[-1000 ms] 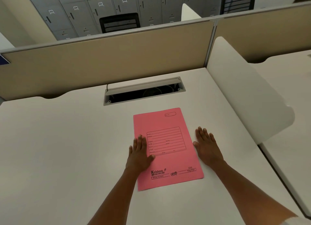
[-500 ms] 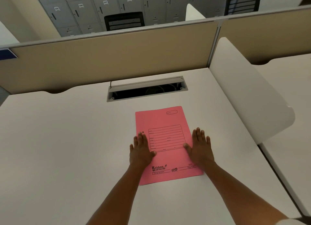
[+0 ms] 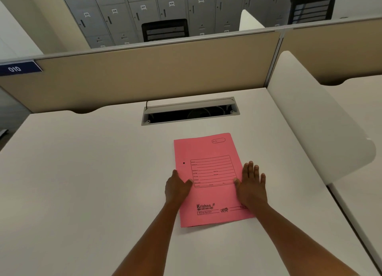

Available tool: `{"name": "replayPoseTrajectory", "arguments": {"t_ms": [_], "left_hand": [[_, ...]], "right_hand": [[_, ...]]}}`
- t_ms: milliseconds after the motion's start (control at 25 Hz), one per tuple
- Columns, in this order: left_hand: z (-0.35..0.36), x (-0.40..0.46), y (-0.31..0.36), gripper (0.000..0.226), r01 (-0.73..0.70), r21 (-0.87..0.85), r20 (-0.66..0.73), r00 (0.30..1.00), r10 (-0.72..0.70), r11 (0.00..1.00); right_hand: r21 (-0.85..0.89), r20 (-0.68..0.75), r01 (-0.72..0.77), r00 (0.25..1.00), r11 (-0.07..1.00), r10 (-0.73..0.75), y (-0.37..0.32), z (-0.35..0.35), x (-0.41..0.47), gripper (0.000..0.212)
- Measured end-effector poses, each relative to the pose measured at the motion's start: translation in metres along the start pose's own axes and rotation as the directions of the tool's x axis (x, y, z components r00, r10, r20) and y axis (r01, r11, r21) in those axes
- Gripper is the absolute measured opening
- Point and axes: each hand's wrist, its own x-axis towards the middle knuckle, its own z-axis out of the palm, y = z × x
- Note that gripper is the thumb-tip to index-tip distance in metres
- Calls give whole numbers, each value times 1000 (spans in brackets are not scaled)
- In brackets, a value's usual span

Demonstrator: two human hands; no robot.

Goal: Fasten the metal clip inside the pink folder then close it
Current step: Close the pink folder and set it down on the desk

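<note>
**Two flat hands on a shut folder: open it from the right edge**

Both of your hands lie on the pink folder (image 3: pixel 208 176), which sits closed, cover up, on the white desk (image 3: pixel 82 182), near the middle and on your side of the cable tray (image 3: pixel 190 111). Your left hand (image 3: pixel 178 188) rests at the left edge, which I judge to be the spine side because a small punch hole (image 3: pixel 183 163) shows there; its fingers look slightly curled and its thumb lies on the cover. Your right hand (image 3: pixel 251 185) lies spread and flat over the right edge, fingers splayed, gripping nothing. The hands are well apart, with the printed form panel between them.

The metal clip is not visible; presumably it is inside, so neither fastening nor closing looks done yet. The step in hand seems to be getting the cover open.

To do that well, keep your left hand pressing down by the spine so that the folder does not slide on the smooth desk. Bring your right fingertips to the free edge and take only the top cover, not both leaves. Swing it over to the left in one arc, moving the left hand aside as it comes. There is bare desk to the left for it to land flat. Avoid creasing the thin card.
</note>
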Motion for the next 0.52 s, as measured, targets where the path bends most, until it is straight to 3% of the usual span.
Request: {"name": "replayPoseTrajectory", "arguments": {"t_ms": [160, 360, 520], "left_hand": [[-7, 5, -22, 68, 42, -229, 66, 997, -27, 973], [-17, -1, -22, 53, 42, -478, 163, 986, 42, 877], [-28, 0, -23, 51, 26, -552, 155, 985, 72, 834]], "right_hand": [[4, -1, -5, 1000, 1000, 5, 0, 0, 1, 70], [54, -23, -28, 999, 998, 29, -8, 1, -1, 69], [124, -64, -46, 996, 991, 54, -19, 3, -6, 69]]}}
